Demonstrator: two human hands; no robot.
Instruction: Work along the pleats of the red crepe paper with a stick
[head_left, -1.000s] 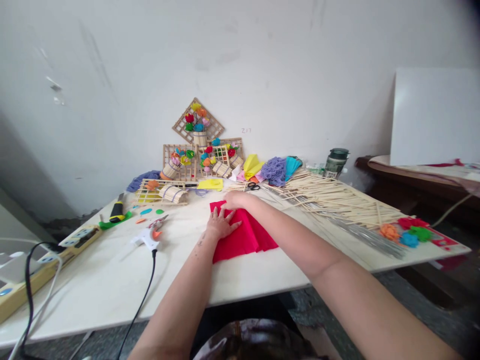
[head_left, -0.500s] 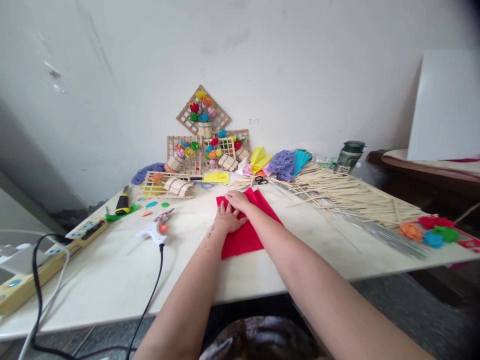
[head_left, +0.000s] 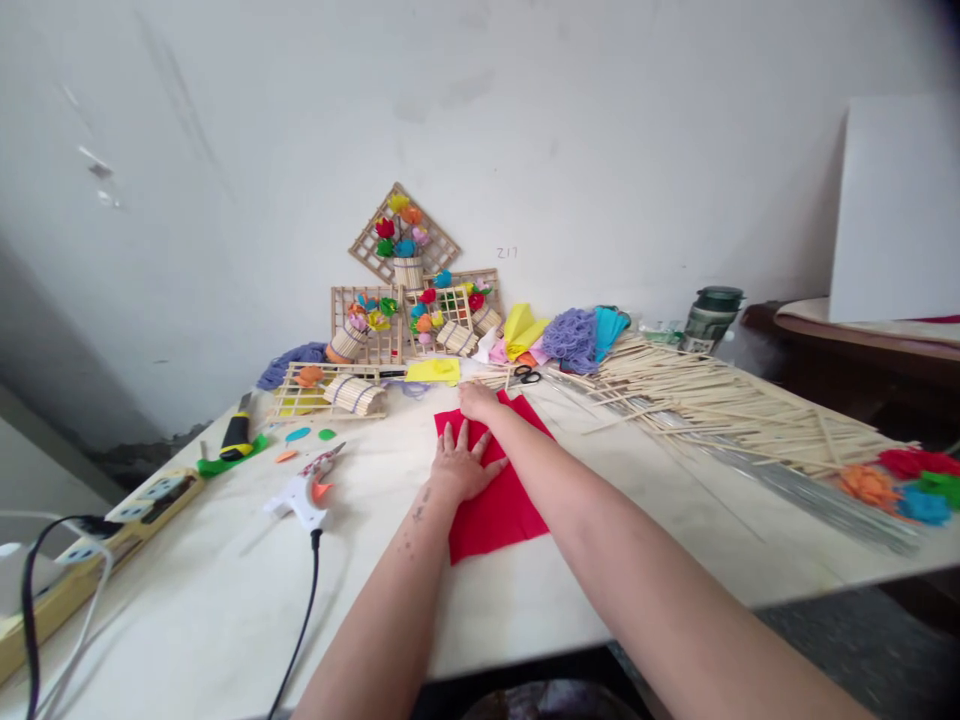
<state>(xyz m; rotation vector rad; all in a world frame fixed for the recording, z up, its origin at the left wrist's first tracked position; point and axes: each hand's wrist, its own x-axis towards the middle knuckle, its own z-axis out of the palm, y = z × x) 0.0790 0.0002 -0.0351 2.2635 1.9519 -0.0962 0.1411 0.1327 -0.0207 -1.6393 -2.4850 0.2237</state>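
My left hand (head_left: 463,468) is lying open on the red sheet (head_left: 495,520), its fingers spreading apart and its palm facing down. The sheet is lying in the middle of the white table (head_left: 187,600), toward the near side, and its near left corner is showing beside my left wrist. My right hand (head_left: 478,402) is resting at the sheet's far edge, just beyond my left fingertips. Its fingers are bending, but I cannot tell whether they are pinching the edge. My right forearm is passing over the right part of the sheet.

To the left, a white glue gun (head_left: 304,508) is lying with its black cable (head_left: 313,570) running toward the near edge. Farther left, a yellow and black knife (head_left: 237,435) is resting partly on a green piece (head_left: 225,464), near the power strip (head_left: 150,505).

On the far side, a yellow sheet (head_left: 433,371) and black scissors (head_left: 526,375) are lying just beyond my right hand. Purple yarn (head_left: 571,340) is sitting to their far right. Many thin wooden sticks (head_left: 720,400) are spreading across the right side, with silver wires (head_left: 825,500) lying along their near side.
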